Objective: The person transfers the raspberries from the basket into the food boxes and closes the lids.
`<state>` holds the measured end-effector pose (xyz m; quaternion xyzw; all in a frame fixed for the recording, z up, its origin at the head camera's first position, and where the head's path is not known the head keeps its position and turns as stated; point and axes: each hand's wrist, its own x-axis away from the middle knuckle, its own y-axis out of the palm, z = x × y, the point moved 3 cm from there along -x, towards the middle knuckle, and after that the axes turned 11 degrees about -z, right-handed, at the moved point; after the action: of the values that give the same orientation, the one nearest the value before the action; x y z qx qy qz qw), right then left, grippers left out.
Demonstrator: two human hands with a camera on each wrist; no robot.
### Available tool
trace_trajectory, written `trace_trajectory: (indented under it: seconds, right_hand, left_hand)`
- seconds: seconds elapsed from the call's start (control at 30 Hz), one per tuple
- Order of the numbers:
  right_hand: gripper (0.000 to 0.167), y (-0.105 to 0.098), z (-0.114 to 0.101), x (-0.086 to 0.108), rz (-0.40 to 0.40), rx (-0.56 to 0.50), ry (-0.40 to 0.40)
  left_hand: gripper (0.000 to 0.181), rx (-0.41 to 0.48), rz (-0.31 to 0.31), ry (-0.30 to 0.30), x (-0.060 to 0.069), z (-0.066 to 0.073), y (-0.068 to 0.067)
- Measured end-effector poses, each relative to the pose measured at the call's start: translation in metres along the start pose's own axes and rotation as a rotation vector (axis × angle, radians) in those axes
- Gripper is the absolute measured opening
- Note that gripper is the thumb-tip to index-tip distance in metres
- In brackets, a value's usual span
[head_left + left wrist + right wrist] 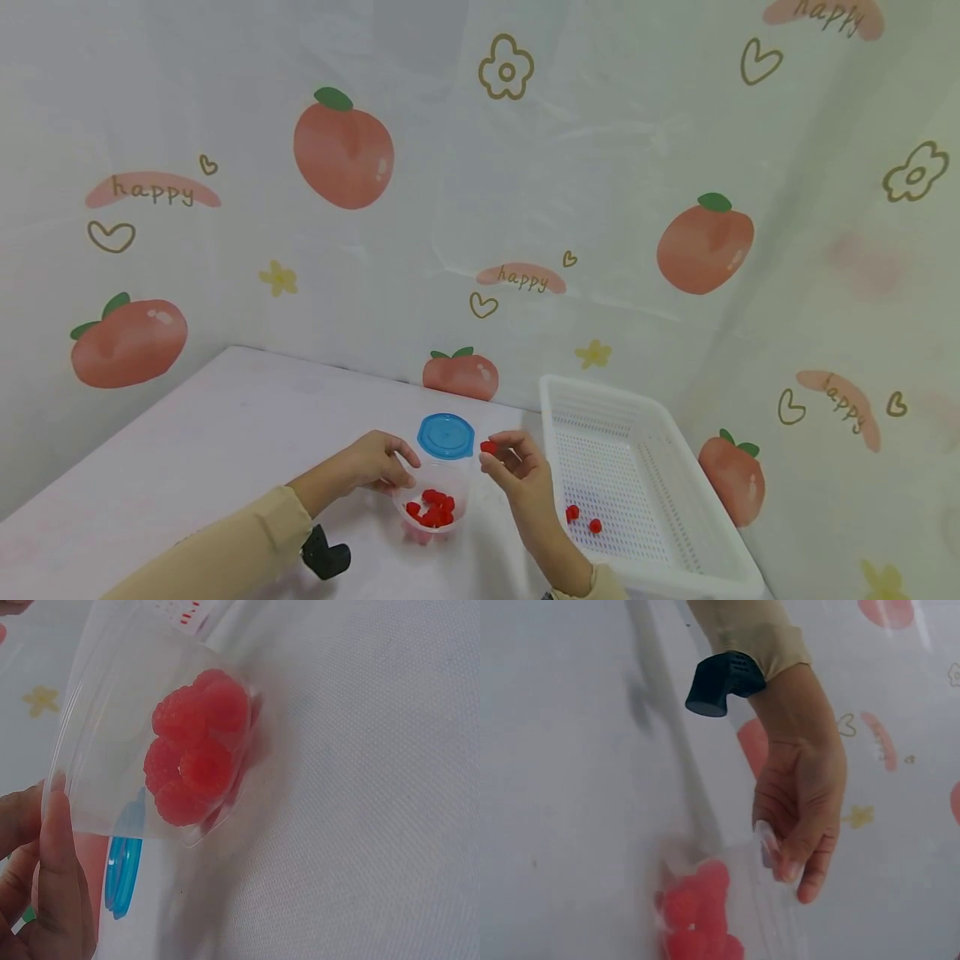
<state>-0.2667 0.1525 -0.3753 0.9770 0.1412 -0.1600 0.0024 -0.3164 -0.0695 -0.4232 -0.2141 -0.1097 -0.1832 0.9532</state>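
A clear plastic tub [101,742] stands on the white table, with several red raspberries [187,750] in its bottom. At its left side my left hand [371,461] pinches the rim between thumb and fingers; the right wrist view also shows this left hand [802,817] on the rim. Just right of the tub, above the table, my right hand [528,487] holds one raspberry [488,447] between thumb and fingertips. Behind the tub lies a blue lid [447,437]. My right hand's fingers do not show in the right wrist view.
A white perforated basket [705,483] stands to the right, close beside my right forearm. Two raspberries lie in it, one raspberry [572,512] next to another raspberry [595,526]. A printed fruit-pattern curtain [585,167] rises behind the table [247,417].
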Motion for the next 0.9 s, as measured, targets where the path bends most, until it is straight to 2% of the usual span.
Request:
trace_trajectory:
  seconds: [0.17,0.57,0.9]
  right_hand:
    - [0.038,0.009,0.010,0.004,-0.034,0.000,0.064]
    - [0.038,0.016,0.039,0.008,-0.035,0.038,0.217]
    - [0.030,0.016,0.050,0.006,-0.051,0.132,0.245]
  left_hand:
    - [0.023,0.004,-0.001,0.001,0.000,0.000,0.000]
    - [0.025,-0.002,-0.001,-0.003,0.001,0.001,0.000]
    - [0.025,-0.010,0.002,-0.001,0.002,0.002,0.000]
